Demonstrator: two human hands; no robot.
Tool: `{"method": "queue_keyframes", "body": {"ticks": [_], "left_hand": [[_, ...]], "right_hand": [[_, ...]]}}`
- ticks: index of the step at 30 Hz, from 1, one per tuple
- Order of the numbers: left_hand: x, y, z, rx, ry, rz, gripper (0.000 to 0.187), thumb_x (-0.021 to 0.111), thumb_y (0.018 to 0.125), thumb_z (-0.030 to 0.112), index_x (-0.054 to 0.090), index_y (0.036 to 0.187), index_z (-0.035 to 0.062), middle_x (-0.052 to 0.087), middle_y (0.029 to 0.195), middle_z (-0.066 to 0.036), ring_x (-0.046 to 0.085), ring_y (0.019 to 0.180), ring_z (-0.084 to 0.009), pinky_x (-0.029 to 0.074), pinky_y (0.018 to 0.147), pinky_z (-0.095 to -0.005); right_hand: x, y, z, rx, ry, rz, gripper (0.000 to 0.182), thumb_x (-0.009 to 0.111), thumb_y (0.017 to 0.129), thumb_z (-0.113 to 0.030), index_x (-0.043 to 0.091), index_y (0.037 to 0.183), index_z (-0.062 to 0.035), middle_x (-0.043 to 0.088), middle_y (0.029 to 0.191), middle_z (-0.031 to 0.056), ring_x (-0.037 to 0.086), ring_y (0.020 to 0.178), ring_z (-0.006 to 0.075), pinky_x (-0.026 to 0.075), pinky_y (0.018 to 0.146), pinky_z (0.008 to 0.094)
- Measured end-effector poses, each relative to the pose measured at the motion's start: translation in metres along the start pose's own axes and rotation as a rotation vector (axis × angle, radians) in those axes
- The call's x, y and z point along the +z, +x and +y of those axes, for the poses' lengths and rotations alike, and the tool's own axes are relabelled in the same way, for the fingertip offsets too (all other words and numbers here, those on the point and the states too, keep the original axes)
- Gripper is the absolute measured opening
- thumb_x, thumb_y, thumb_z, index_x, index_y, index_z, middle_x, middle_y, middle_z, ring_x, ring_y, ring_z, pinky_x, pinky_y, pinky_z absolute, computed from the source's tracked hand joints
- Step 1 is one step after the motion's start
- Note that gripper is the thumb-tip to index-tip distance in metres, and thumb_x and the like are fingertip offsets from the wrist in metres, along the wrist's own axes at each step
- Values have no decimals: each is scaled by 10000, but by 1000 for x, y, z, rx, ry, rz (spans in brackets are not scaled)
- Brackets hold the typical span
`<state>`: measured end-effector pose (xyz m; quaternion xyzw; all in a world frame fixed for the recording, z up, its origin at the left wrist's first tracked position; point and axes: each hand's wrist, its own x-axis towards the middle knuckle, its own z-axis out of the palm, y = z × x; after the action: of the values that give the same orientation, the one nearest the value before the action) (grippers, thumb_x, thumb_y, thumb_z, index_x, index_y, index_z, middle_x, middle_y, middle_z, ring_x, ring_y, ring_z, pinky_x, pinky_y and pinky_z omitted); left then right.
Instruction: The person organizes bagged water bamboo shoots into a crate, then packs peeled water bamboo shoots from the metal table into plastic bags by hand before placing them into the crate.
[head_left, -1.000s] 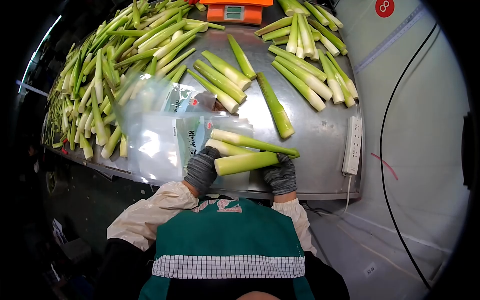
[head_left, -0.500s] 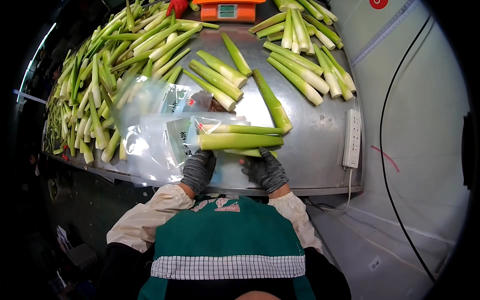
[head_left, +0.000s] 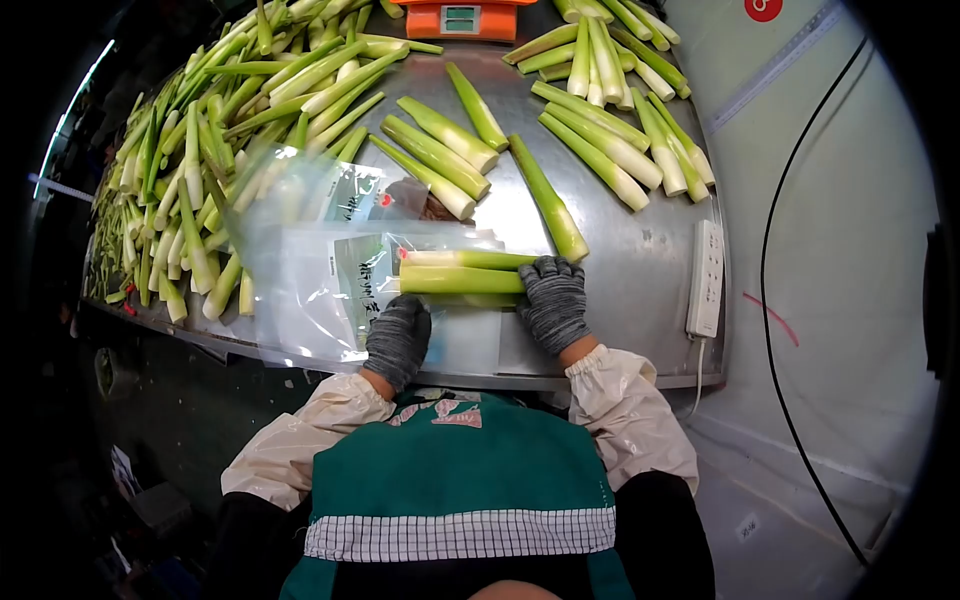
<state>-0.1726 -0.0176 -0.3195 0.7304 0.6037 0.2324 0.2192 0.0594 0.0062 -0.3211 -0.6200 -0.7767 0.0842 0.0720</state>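
Observation:
A clear printed plastic bag (head_left: 300, 290) lies flat near the table's front edge. Two green-and-white water bamboo shoots (head_left: 460, 280) lie side by side with their left ends in its mouth. My left hand (head_left: 398, 340), in a grey knit glove, is closed at the bag's lower edge; its fingertips are partly hidden. My right hand (head_left: 555, 300), gloved alike, wraps over the right ends of the shoots and covers them. Another bag (head_left: 355, 190) with the same print lies just beyond. A single shoot (head_left: 548, 200) rests past my right hand.
A large heap of shoots (head_left: 200, 190) fills the table's left side. More shoots (head_left: 600, 140) lie at the back right. An orange scale (head_left: 460, 22) stands at the far edge. A white power strip (head_left: 706, 278) lies along the right edge, beside the wall.
My right hand has moved up and right, from below the shoots onto their right ends. My left hand has hardly moved. A red-gloved hand by the scale has left the view.

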Motion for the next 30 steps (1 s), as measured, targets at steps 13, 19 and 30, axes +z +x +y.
{"method": "queue_keyframes", "body": {"ticks": [13, 19, 30], "left_hand": [[-9, -17, 3, -3, -170, 188, 79, 508, 762, 57, 461, 818, 26, 516, 737, -193, 517, 644, -369, 403, 551, -416], [-18, -17, 21, 51, 198, -22, 91, 511, 755, 104, 443, 797, 60, 494, 738, -162, 523, 570, -359, 396, 484, -444], [-3, -22, 14, -55, 366, -239, 151, 474, 721, 148, 499, 829, 45, 541, 764, -139, 567, 636, -309, 461, 563, -406]], "right_hand": [[-36, -50, 12, -97, -59, -161, 458, 602, 638, -209, 513, 1085, -156, 539, 864, 83, 534, 795, 226, 377, 679, 398], [-31, -31, -6, -257, -131, 71, 472, 585, 628, -185, 524, 1097, -168, 522, 849, 83, 510, 779, 241, 353, 697, 399], [-8, -5, -29, -471, 436, 36, 464, 646, 650, -286, 533, 1039, -60, 518, 994, 136, 486, 931, 273, 355, 861, 396]]}}
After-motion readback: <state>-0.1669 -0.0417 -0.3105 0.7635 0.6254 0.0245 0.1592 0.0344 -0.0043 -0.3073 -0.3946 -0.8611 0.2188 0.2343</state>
